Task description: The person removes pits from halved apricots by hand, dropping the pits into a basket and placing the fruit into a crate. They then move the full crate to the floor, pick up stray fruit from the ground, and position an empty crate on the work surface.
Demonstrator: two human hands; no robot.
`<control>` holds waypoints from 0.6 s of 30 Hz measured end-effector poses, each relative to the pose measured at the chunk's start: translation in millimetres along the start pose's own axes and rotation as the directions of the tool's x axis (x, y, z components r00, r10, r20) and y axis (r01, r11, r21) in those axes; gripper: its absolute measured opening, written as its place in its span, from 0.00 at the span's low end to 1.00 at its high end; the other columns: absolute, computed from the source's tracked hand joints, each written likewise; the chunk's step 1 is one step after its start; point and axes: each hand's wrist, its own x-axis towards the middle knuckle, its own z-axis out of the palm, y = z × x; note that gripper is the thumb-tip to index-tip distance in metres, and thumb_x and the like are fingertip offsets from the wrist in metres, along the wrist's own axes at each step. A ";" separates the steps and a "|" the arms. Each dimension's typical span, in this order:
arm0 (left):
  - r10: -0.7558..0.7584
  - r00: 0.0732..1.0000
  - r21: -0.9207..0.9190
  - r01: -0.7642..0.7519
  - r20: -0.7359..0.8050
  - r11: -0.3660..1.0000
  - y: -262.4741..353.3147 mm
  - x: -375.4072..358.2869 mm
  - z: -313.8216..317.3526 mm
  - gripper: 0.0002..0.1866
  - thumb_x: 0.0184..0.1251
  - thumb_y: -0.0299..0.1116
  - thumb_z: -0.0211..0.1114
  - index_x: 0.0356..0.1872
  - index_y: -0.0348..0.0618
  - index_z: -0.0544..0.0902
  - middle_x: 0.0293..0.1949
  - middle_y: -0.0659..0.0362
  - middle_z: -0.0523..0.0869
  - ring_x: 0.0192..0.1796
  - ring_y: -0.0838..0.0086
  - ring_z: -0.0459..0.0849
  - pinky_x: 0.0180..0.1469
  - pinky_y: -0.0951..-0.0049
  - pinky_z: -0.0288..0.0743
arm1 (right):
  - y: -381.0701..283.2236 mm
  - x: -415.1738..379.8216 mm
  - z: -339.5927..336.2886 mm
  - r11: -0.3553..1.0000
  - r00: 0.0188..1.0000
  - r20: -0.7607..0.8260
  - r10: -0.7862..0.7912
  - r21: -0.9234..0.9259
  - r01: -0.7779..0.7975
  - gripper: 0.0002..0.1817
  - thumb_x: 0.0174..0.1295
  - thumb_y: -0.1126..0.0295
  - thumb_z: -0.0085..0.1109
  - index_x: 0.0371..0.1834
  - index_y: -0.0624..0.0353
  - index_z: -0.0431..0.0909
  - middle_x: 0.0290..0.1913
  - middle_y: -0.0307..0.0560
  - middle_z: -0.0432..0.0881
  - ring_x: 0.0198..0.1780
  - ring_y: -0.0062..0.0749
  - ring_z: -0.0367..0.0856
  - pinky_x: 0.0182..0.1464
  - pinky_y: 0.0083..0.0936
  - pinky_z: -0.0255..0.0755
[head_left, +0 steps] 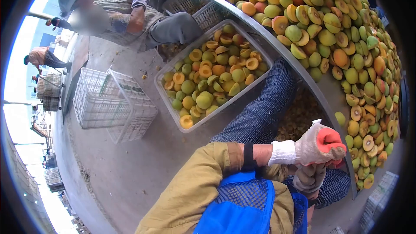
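My left hand (321, 144), in a pale knit glove with a red coated palm, is closed in a fist over my lap. A small white tip (316, 121) sticks out beside its wrist; I cannot make out what it belongs to. My right hand (309, 177), in a greyish soiled glove, is closed just below and touches the left. Whatever lies between the fingers is hidden. Right next to the hands is the metal edge of a table (299, 63), heaped with whole and halved green-to-orange apricots (327, 39).
A plastic crate (187, 128) of halved apricots stands on the floor beside my leg. Stacked white crates (104, 99) lie further left. A co-worker (130, 21) sits at the upper left. Pits or scraps (301, 115) lie beneath the table edge.
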 end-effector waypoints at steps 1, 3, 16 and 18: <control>-0.096 0.995 -0.104 0.097 0.010 0.990 9.5 3.6 1.1 0.16 0.69 0.43 0.72 0.34 0.38 0.87 0.27 0.58 0.87 0.28 0.74 0.85 0.30 0.72 0.78 | 0.1 7.5 1.2 0.996 0.997 0.064 -0.041 0.080 0.036 0.26 0.73 0.41 0.56 0.35 0.55 0.68 0.16 0.29 0.59 0.11 0.16 0.54 0.13 0.19 0.50; -0.190 0.981 -0.215 0.193 0.036 0.957 18.5 8.7 -3.1 0.20 0.71 0.47 0.70 0.31 0.37 0.85 0.26 0.59 0.88 0.26 0.77 0.85 0.27 0.76 0.78 | -1.4 26.0 0.2 0.986 0.957 0.266 -0.118 0.143 0.082 0.25 0.74 0.42 0.53 0.35 0.55 0.68 0.17 0.30 0.61 0.11 0.16 0.55 0.12 0.19 0.50; 0.510 0.829 0.890 -0.036 -0.227 0.454 59.9 -16.2 -136.8 0.16 0.73 0.46 0.69 0.39 0.41 0.87 0.31 0.57 0.87 0.32 0.69 0.88 0.32 0.68 0.80 | -12.6 16.9 -40.7 0.924 0.865 0.362 -0.346 0.293 0.247 0.23 0.83 0.47 0.36 0.33 0.51 0.60 0.23 0.36 0.67 0.12 0.16 0.57 0.11 0.19 0.55; 0.353 0.886 0.948 0.235 -0.300 0.217 50.3 -64.8 -186.5 0.10 0.69 0.39 0.71 0.43 0.44 0.87 0.43 0.53 0.88 0.44 0.56 0.88 0.45 0.60 0.82 | -7.5 7.6 -50.9 0.913 0.888 0.279 -0.364 0.296 0.281 0.23 0.83 0.47 0.36 0.33 0.50 0.58 0.22 0.36 0.64 0.13 0.16 0.58 0.13 0.20 0.57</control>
